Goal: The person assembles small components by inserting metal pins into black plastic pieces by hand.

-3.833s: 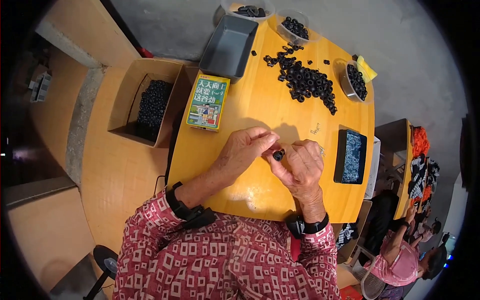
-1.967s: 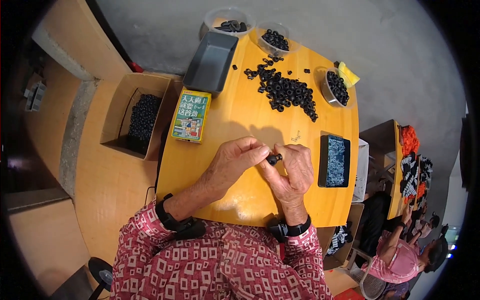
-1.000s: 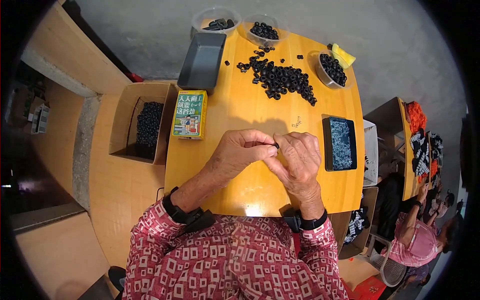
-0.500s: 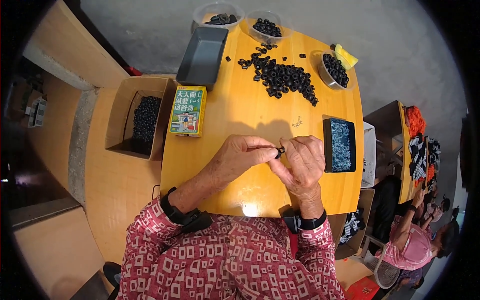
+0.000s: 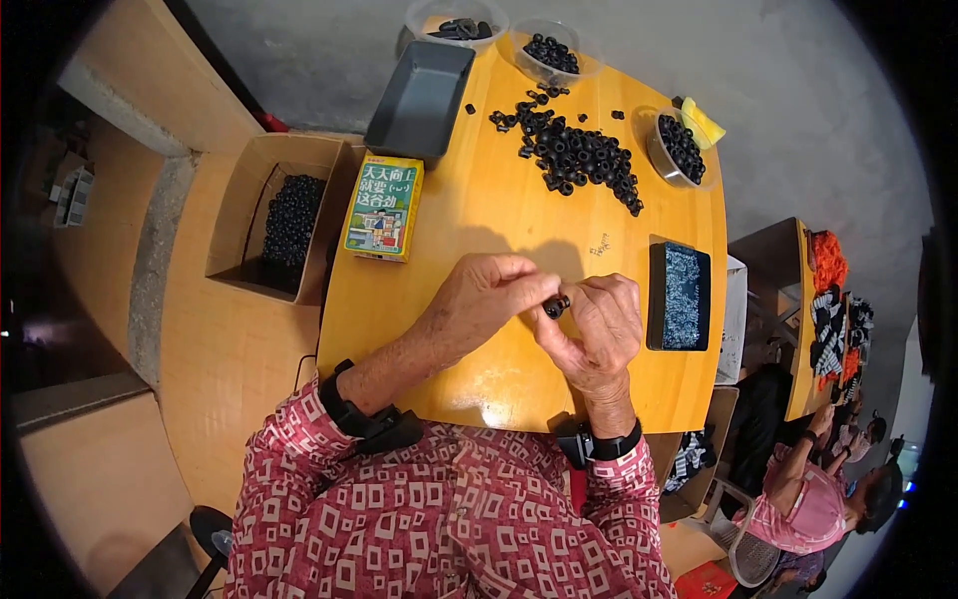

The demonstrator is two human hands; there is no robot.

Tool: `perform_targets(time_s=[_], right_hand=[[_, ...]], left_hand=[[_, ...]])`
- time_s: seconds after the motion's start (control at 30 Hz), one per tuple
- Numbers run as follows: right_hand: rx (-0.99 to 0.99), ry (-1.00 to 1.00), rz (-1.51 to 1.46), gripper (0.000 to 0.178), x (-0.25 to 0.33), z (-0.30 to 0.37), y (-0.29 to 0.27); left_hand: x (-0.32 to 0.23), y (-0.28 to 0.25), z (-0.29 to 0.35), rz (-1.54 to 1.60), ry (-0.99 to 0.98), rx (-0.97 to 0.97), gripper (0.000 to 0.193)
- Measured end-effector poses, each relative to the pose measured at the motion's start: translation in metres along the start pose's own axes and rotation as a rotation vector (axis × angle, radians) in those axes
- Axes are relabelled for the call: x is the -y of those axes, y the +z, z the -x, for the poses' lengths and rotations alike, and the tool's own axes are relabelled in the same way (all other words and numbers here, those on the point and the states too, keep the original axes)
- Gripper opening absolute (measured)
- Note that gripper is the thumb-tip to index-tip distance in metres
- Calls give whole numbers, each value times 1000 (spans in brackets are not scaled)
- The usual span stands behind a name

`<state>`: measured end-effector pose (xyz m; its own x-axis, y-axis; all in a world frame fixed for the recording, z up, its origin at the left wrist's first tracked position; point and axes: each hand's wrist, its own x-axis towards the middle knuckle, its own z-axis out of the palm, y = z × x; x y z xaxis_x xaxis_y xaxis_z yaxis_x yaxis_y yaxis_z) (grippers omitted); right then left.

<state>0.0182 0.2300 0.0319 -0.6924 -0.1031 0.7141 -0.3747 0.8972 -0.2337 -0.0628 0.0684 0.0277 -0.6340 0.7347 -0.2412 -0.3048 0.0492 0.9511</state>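
Observation:
In front of my chest, just above the wooden table, I hold a small black cylindrical part (image 5: 556, 306) with a round hole in its end. My right hand (image 5: 599, 324) is closed on it between thumb and bent fingers. From the left, my left hand (image 5: 487, 298) pinches at its upper side, thumb and forefinger pressed together; whether a smaller piece sits in that pinch is hidden. Beyond my hands lies a loose pile of similar black parts (image 5: 584, 160). A few tiny metallic pieces (image 5: 600, 245) are scattered on the wood.
Right of my hands stands a dark tray (image 5: 654, 299) of tiny metallic pieces. Clear tubs of black parts (image 5: 550, 55) (image 5: 681, 148), a grey tray (image 5: 419, 100) and a yellow-green box (image 5: 384, 210) line the table. A carton (image 5: 239, 215) stands left; people sit far right.
The black part has turned so that its holed end shows more, and my left fingertips have risen slightly on it. The whole view has shifted a little.

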Motion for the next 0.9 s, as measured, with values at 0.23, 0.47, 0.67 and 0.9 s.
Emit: perform_targets(time_s=[0.23,0.47,0.67,0.9], right_hand=[[5,-2,1,26,9,-4,-2],[-27,18,41,26,7,-4,-7],[-1,-21,55,34,0,0,-7],[72,-77,18,43,-4,2,-10]], left_hand=[[7,14,-4,313,103,-62,29],[3,16,5,293,101,-62,23],[10,14,16,334,119,7,20],[11,2,11,366,12,94,24]])
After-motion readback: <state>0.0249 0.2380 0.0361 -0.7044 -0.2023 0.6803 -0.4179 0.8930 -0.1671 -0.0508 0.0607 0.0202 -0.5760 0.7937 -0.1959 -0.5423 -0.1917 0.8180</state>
